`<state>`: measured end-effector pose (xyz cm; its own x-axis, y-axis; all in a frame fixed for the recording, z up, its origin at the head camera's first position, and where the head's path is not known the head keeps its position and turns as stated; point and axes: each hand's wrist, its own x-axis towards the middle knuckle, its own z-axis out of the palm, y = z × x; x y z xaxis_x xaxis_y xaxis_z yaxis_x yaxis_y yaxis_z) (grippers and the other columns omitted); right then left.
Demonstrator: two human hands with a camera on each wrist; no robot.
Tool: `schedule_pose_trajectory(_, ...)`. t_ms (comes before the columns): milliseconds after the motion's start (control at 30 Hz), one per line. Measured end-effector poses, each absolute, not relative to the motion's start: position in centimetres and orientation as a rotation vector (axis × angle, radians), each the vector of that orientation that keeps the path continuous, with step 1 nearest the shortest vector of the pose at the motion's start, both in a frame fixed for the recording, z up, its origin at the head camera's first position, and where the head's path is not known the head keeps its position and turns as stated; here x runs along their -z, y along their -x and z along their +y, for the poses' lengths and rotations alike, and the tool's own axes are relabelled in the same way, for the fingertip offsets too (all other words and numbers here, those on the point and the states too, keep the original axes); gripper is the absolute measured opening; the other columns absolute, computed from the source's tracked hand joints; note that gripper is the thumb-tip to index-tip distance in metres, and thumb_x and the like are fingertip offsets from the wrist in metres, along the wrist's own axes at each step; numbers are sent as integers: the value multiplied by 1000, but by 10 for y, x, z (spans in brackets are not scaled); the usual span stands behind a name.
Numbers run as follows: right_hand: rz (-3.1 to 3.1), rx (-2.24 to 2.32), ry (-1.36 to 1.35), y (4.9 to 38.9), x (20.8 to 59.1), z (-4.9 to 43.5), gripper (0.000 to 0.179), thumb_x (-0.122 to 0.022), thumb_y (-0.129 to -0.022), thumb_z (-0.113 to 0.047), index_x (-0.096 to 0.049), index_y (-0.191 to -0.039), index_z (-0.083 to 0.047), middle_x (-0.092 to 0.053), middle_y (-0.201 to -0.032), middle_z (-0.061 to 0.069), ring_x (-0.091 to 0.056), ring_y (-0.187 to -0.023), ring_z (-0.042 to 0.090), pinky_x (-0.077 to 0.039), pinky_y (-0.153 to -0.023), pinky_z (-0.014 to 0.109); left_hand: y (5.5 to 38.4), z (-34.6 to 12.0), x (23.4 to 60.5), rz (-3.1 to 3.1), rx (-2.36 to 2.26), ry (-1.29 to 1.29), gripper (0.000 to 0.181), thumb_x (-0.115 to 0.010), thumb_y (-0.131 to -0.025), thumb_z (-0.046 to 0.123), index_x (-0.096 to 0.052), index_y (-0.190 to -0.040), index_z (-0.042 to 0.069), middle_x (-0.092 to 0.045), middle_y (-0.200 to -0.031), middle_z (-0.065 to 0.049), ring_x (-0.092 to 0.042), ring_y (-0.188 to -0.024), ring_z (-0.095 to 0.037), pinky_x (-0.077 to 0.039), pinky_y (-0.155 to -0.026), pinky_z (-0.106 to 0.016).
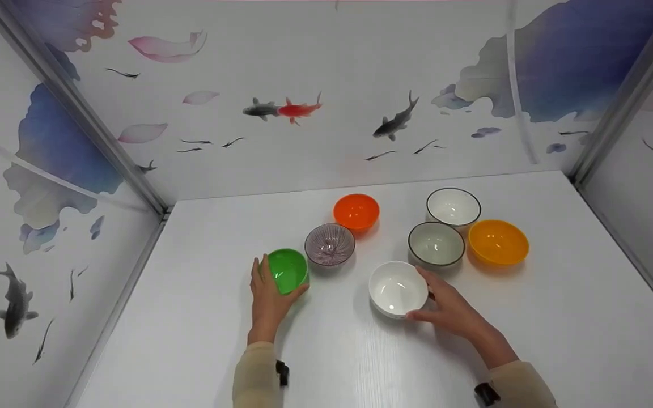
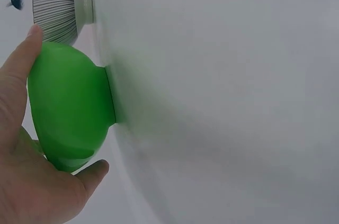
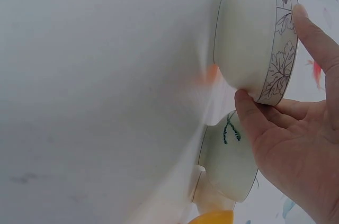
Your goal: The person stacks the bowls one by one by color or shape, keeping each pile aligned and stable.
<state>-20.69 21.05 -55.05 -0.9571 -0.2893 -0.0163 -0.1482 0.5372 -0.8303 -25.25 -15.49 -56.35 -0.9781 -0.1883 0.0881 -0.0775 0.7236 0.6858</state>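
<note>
My left hand (image 1: 268, 305) grips a green bowl (image 1: 288, 270) by its side, thumb at the near right and fingers along the left. In the left wrist view the bowl's foot is right at the table top. A white bowl (image 1: 397, 288) is gripped at its right side by my right hand (image 1: 456, 309). Leaf drawings band its outer wall in the right wrist view. Behind the green bowl stands a purplish ribbed bowl (image 1: 330, 245). Just beyond the white bowl is a grey-green bowl (image 1: 436, 243) with a dark rim.
An orange bowl (image 1: 356, 212) stands behind the ribbed one. At the back right are a white bowl with a dark rim (image 1: 454, 206) and a yellow bowl (image 1: 498, 242). Painted walls (image 1: 326, 153) enclose the white table (image 1: 179, 317) at the back and sides.
</note>
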Motion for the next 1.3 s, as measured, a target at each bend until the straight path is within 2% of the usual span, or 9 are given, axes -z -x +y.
schedule_pose_trajectory(267, 2603, 1397, 367, 208, 550, 210, 106, -87, -76, -31, -25, -155, 3, -32, -159, 23, -39, -142, 40, -41, -113, 54, 251, -155, 563, -2756, 1159, -251, 118, -87, -74, 42, -12, -158, 6, -10, -161, -23, -27, -143, -51, -40, -110, -65)
schedule_pose_trajectory(767, 2596, 1424, 364, 208, 553, 211, 106, -87, -75, -32, -25, -155, 2, -33, -159, 22, -40, -141, 39, -41, -113, 53, 250, -157, 564, -2685, 1234, -246, 119, -90, -72, 33, -12, -155, -4, -20, -155, -27, -30, -142, -53, -35, -114, -62)
schedule_pose_trajectory(1300, 2611, 1437, 386, 206, 552, 211, 107, -87, -74, -32, -26, -154, 3, -34, -158, 22, -41, -141, 39, -42, -112, 53, 248, -157, 565, -2646, 1232, -243, 115, -90, -72, 27, -15, -154, -3, -25, -152, -26, -34, -141, -50, -36, -115, -60)
